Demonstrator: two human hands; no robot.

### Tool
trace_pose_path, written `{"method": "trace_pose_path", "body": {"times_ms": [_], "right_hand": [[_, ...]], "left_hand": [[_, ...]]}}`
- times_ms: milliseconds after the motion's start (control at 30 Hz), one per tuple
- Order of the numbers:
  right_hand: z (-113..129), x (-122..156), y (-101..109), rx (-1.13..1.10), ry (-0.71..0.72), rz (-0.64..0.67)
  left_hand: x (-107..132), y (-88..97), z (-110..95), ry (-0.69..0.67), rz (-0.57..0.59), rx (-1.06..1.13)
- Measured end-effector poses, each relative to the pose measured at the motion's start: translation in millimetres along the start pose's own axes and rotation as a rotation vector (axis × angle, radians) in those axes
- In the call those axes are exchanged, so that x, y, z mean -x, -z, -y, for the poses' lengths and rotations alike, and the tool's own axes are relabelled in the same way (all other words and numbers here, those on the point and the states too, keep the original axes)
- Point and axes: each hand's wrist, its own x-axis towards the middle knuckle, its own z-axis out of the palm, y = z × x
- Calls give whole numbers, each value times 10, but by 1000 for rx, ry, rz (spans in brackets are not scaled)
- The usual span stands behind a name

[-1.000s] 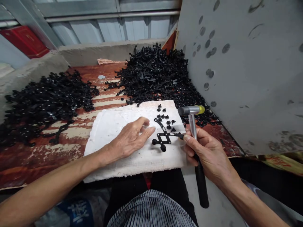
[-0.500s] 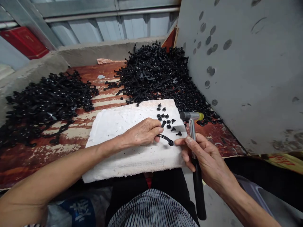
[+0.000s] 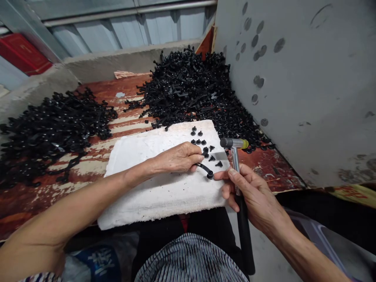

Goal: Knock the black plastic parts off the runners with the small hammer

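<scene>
My left hand (image 3: 185,156) pinches a curved black strip (image 3: 202,167) with a round end piece, over a white cloth-covered pad (image 3: 152,196). Part of the strip is hidden under my fingers. My right hand (image 3: 249,184) is closed around the shaft of a small mallet (image 3: 235,154). The mallet has a grey face, a yellow face and a black handle hanging downward. My right fingertips are close to the strip's round end; I cannot tell whether they touch it. Several small black plugs with round heads (image 3: 203,142) lie on the pad just beyond my left hand.
A large heap of black strips and parts (image 3: 188,86) lies behind the pad, and another heap (image 3: 55,129) to the left. A grey spotted panel (image 3: 308,98) rises on the right. The worn red-brown tabletop (image 3: 123,113) shows between the heaps. A red box (image 3: 25,53) stands far left.
The whole view has shifted slightly. Both hands keep nearly the same pose, with the strip and the mallet still held. The strip's round end looks slightly more tilted.
</scene>
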Motion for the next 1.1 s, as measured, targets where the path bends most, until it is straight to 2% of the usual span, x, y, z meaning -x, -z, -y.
{"method": "trace_pose_path", "body": {"times_ms": [400,567,667,767,833,933,1033,1100], "right_hand": [[-14,-3,16,-7,-7,9],[-24,-9,21,6,0,17],[-24,-8,41,64,8,47],[8,-3,92,228,39,55],[54,-1,136,415,154,17],[141,2,182,719,463,-57],[209,2,194,893,746,-112],[216,-10,204,968,884,-153]], "left_hand": [[-20,-6,-8,-15,8,-26],[-35,-11,13,-65,3,-48],[-38,-20,6,-82,-9,-91],[-40,-25,-18,-103,-42,-187],[-45,-21,-40,-100,-64,-247],[-57,-10,-75,-63,-54,-261],[-65,-8,-97,-16,-25,-212],[-66,-14,-101,-3,-25,-195]]}}
